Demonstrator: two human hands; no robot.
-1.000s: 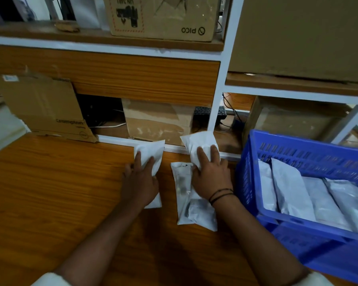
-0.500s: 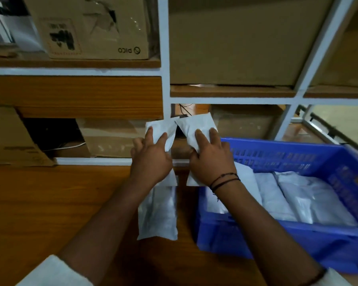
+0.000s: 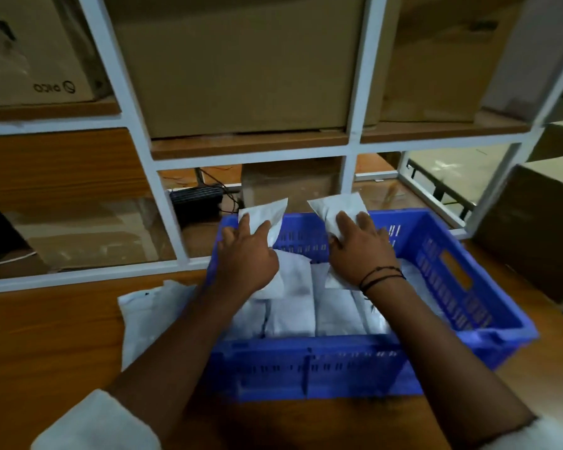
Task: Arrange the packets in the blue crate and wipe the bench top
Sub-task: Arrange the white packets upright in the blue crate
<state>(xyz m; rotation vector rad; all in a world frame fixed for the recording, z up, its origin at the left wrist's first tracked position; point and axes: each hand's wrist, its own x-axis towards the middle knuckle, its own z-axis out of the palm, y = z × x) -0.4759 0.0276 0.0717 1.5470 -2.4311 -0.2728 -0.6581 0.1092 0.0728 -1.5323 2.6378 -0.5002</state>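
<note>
Bench top (image 3: 46, 345): orange-brown wood-grain laminate, smooth, dimly lit. Behind the blue crate (image 3: 452, 287), a white metal shelf frame (image 3: 137, 131) holds large plain cardboard boxes (image 3: 238, 69); a black device with cables (image 3: 195, 199) sits on the lower shelf level behind the crate's far-left corner.

Crate: rectangular moulded plastic, slotted vent walls, sits on the bench. Inside it, white packets (image 3: 335, 313), flat and slightly glossy, lie side by side in a row.

Left hand (image 3: 244, 258) over the crate's left half, fingers closed on a white packet (image 3: 264, 216) whose top edge sticks up past the fingertips. Right hand (image 3: 361, 251) over the crate's middle, likewise gripping a second packet (image 3: 338, 206); dark cords on that wrist.

One more white packet (image 3: 150, 316) lies flat on the bench just left of the crate, partly under the left forearm
</note>
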